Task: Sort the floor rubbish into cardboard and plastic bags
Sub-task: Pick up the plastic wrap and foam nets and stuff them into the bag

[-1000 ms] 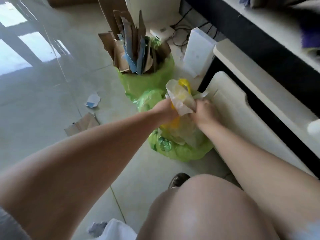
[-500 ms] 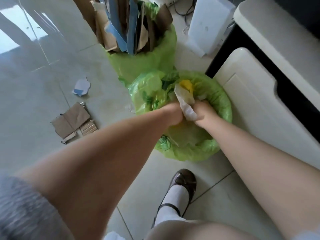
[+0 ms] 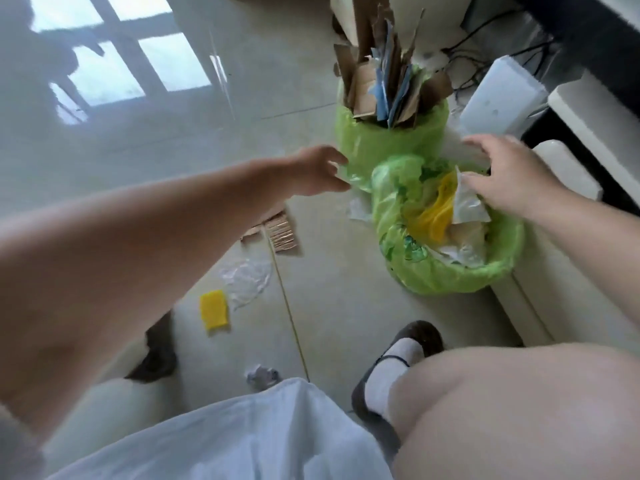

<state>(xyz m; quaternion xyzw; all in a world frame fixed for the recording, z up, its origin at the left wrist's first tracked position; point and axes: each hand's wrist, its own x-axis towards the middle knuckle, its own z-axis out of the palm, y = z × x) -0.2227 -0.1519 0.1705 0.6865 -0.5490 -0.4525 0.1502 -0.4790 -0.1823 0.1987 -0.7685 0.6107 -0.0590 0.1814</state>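
Both hands, left (image 3: pixel 313 171) and right (image 3: pixel 509 174), are hovering released over the plastics bag (image 3: pixel 450 271) sitting on glossy tile floor (image 3: pixel 207 140).

Both hands have let go of the white wrapper (image 3: pixel 469 206), which now lies in the plastic bag (image 3: pixel 450 278). The left hand (image 3: pixel 311 171) has drawn off toward nine o'clock, fingers spread; the right hand (image 3: pixel 509 174) hovers open above.

Both bare arms are stretched forward. The left hand (image 3: pixel 313 171) is held toward twelve o'clock, fingers loosely spread, nothing gripped. The right hand (image 3: pixel 509 174) is held toward two o'clock, palm down, fingers spread and empty.
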